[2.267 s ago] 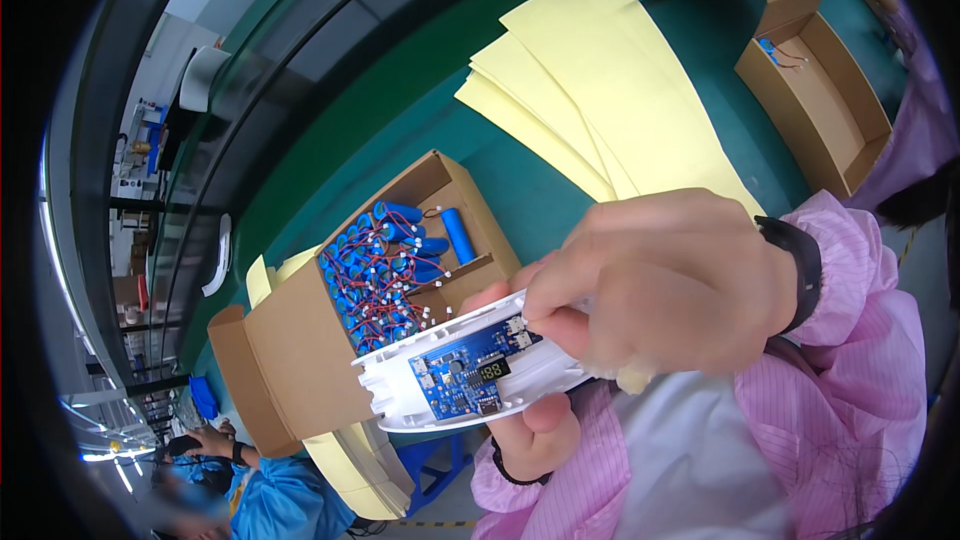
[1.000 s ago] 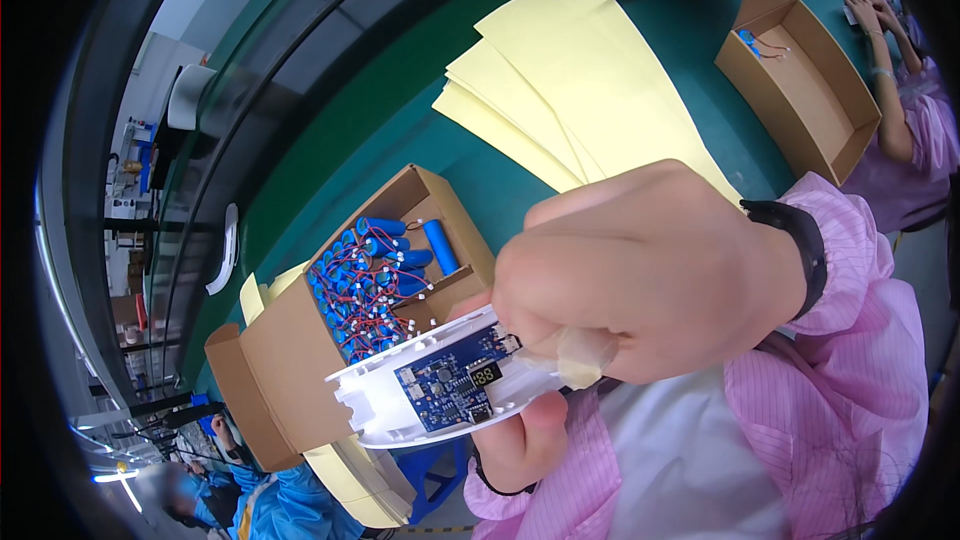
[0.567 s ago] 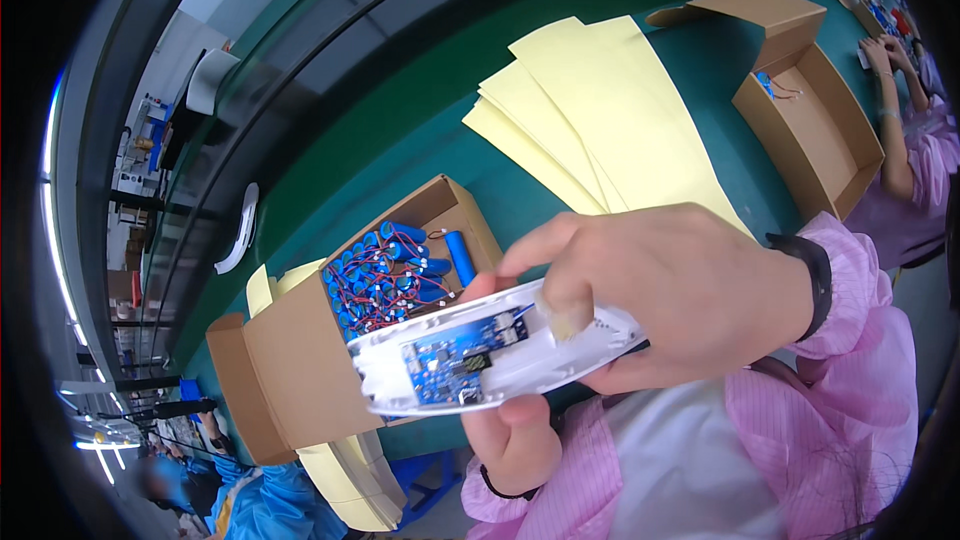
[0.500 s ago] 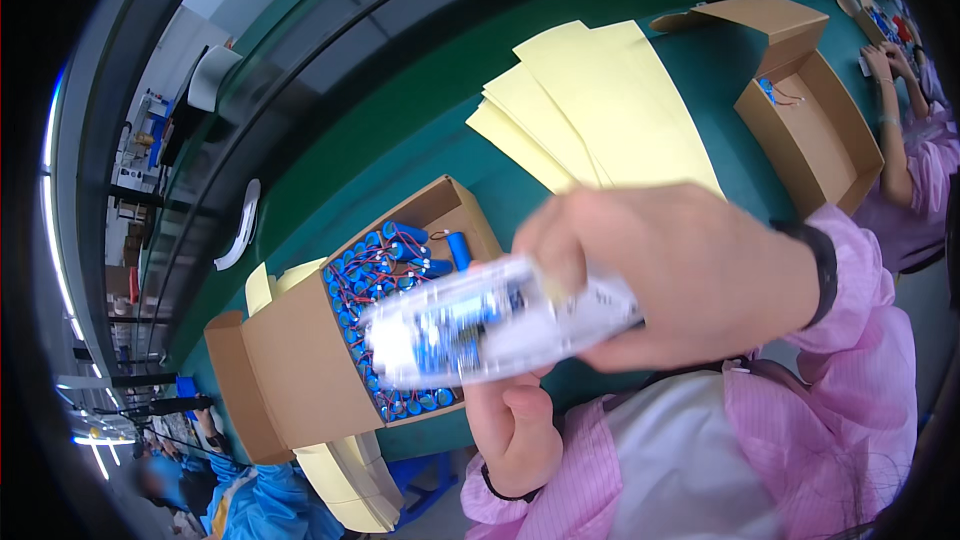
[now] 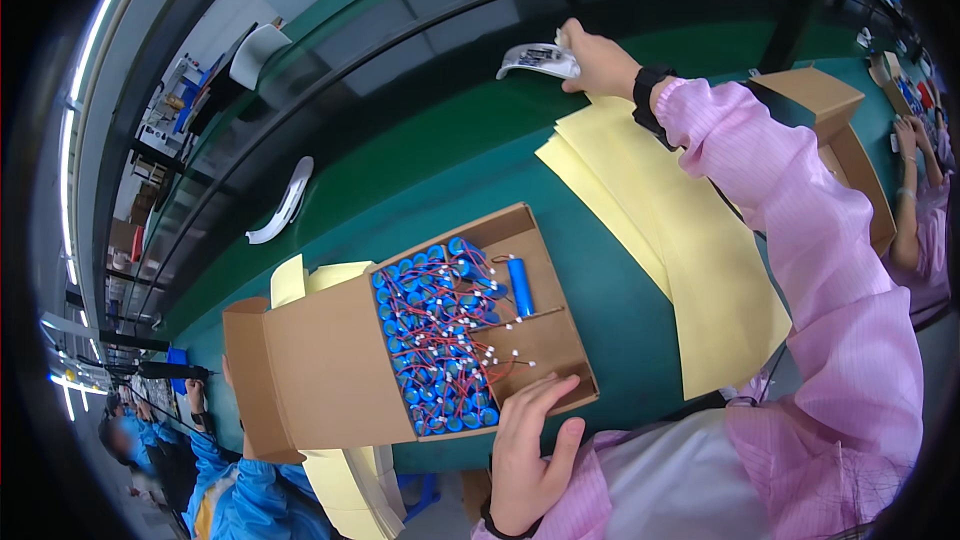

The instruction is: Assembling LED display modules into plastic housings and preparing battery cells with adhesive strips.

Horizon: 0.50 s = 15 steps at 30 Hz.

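At the far side of the bench, my right hand [image 5: 603, 60] reaches out and grips one end of a curved white plastic housing [image 5: 541, 62]. Dark and silvery parts show inside its hollow. My left hand [image 5: 528, 452] has its fingers stretched out at the near right corner of an open cardboard box [image 5: 562, 348], holding nothing. Inside the box, several blue cylindrical batteries [image 5: 432, 285] stand packed together, with red wires and small white connectors over them. A single blue battery [image 5: 520, 287] lies apart in the box's right part.
Another curved white housing [image 5: 284, 208] lies on the dark green strip at left. Large yellow sheets [image 5: 690, 270] cover the bench right of the box. Beyond them stand a second cardboard box [image 5: 858, 175] and a co-worker's hands [image 5: 908, 138]. A person in blue [image 5: 250, 490] is at lower left.
My right hand has carried the white housing from over the box to the far side of the bench. My left hand has come off the housing and dropped to the box's near corner.
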Tool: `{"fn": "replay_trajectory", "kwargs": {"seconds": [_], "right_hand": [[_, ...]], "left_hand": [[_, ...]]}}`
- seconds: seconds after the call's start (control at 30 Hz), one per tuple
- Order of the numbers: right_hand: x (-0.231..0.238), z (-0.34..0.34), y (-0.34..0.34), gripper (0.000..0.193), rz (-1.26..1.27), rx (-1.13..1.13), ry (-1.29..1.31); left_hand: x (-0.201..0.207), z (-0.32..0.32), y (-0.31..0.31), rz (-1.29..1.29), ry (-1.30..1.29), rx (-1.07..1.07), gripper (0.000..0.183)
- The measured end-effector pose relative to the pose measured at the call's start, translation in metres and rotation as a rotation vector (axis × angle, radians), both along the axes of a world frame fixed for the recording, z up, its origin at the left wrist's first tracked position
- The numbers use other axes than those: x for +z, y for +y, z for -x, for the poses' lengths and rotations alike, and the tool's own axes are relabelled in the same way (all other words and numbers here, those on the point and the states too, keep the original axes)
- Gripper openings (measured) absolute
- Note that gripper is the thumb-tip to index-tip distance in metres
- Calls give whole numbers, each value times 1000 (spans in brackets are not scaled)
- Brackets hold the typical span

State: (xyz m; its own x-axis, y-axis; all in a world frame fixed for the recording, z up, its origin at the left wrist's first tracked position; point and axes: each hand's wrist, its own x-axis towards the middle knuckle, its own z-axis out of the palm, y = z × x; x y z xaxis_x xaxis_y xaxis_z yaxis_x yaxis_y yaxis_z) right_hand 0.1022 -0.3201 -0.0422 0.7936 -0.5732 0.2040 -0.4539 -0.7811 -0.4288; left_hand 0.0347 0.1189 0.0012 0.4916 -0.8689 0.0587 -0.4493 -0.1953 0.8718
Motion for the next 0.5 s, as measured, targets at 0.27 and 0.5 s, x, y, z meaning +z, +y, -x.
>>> {"fn": "replay_trajectory", "kwargs": {"seconds": [0.27, 0.5], "right_hand": [[60, 6, 143, 17, -229, 677, -303], [28, 21, 206, 9, 253, 812, -79]], "left_hand": [[10, -3, 1, -115, -25, -29, 33], [15, 6, -11, -108, -20, -5, 26]]}}
